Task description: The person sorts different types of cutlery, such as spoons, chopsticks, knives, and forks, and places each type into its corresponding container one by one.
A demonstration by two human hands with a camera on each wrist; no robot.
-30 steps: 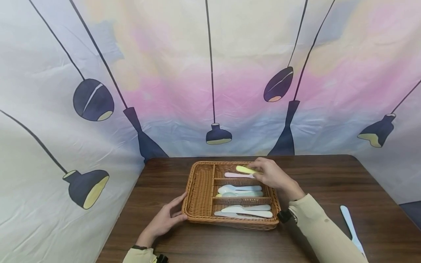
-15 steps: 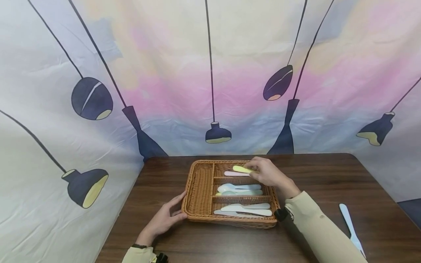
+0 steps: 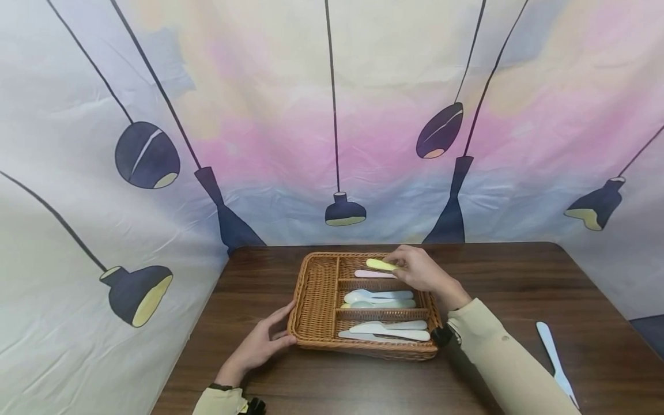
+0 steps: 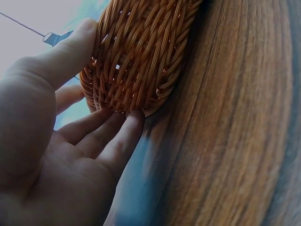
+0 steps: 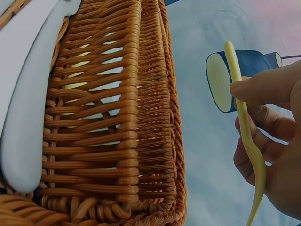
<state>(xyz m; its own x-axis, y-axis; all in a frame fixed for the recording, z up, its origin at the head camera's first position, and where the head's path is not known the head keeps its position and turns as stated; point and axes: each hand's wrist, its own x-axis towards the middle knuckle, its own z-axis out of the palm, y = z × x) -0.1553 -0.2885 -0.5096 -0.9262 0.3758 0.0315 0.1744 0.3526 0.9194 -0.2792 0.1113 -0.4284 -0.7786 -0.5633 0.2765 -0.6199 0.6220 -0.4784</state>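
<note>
In the head view, my left hand [image 3: 259, 343] rests against the left end of a divided wicker basket [image 3: 315, 302], its fingers fairly straight. The left wrist view shows the thumb and fingertips touching the woven wall [image 4: 141, 56]. Over the back compartment, my right hand [image 3: 422, 270] pinches a yellow piece of cutlery [image 3: 380, 264] between thumb and fingers. Its slim, curved side shows in the right wrist view; the kind of its far end cannot be made out. Beneath it lies a pink handle [image 3: 370, 274], partly hidden by the hand.
Spoons [image 3: 358, 297] lie in the middle compartment and knives [image 3: 381, 330] in the front one. A light blue utensil [image 3: 553, 354], apparently a fork, lies on the wooden table [image 3: 519, 276] at the right. A printed cloth [image 3: 290, 144] hangs behind.
The right hand has shifted slightly left with the yellow piece of cutlery over the back compartment. The left hand and basket have hardly moved.
</note>
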